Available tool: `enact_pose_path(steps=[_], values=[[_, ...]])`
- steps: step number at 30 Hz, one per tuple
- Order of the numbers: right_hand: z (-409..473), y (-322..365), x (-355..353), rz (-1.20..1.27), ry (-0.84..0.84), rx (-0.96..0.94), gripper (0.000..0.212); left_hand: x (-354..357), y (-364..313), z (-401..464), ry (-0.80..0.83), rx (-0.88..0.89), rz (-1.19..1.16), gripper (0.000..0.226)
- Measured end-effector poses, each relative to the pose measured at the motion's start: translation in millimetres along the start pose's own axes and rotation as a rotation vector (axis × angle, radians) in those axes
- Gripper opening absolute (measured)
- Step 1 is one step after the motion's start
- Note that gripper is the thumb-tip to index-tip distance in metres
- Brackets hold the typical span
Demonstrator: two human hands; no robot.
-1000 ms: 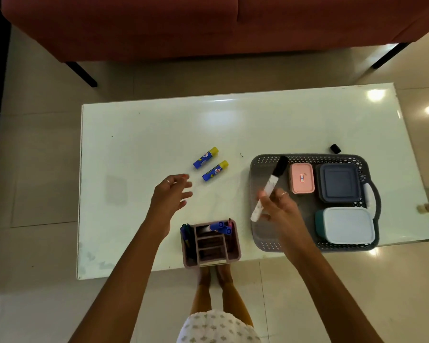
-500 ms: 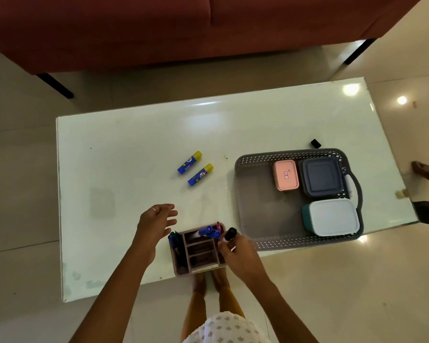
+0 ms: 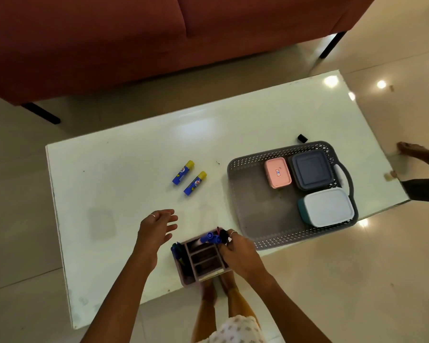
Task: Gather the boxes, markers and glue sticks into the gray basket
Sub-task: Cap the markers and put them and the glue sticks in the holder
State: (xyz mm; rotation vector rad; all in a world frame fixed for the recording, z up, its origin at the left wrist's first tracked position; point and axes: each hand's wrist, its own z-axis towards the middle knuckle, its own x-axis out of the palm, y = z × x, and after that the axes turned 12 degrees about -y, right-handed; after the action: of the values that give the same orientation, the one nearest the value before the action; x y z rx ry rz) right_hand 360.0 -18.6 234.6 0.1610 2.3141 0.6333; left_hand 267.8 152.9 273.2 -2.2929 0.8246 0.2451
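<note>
Right hand (image 3: 235, 251) pinches black marker (image 3: 224, 236) at pink organizer (image 3: 201, 261); left hand (image 3: 156, 226) spread just left of organizer. Glue sticks (image 3: 189, 179) beyond organizer; gray basket (image 3: 258, 214) right of organizer, three boxes (image 3: 307, 184) inside.

You had a glossy white table (image 3: 134, 174) under you, smooth enough to mirror the ceiling lights. The gray basket (image 3: 255, 214) looked like matt plastic, its walls perforated in a lattice. Inside it, the pink box (image 3: 278, 172), the dark blue box (image 3: 310, 169) and the white-lidded teal box (image 3: 328, 207) all had smooth plastic lids with a soft sheen. The two glue sticks (image 3: 189, 179) wore shiny printed labels and yellow plastic caps. The pink organizer (image 3: 201, 258) looked like dull plastic. The floor (image 3: 357, 280) was polished tile; the sofa (image 3: 109, 45) looked like matt reddish cloth.
</note>
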Motion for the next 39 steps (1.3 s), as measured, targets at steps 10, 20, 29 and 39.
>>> enact_pose_path(steps=[10,20,29,39], values=[[-2,0,-21,0.092,-0.015,0.009,0.030,16,-20,4,-0.004,0.045,0.021,0.025],[58,-23,-141,0.232,-0.215,-0.140,0.024,96,-61,-13,0.000,0.122,0.024,0.023],[161,-119,-306,0.285,-0.636,0.005,0.014,250,-121,-25,0.018,0.302,0.172,0.013],[235,-168,-303,-0.205,-0.187,0.062,0.032,414,-182,-15,0.039,0.548,0.565,0.026]])
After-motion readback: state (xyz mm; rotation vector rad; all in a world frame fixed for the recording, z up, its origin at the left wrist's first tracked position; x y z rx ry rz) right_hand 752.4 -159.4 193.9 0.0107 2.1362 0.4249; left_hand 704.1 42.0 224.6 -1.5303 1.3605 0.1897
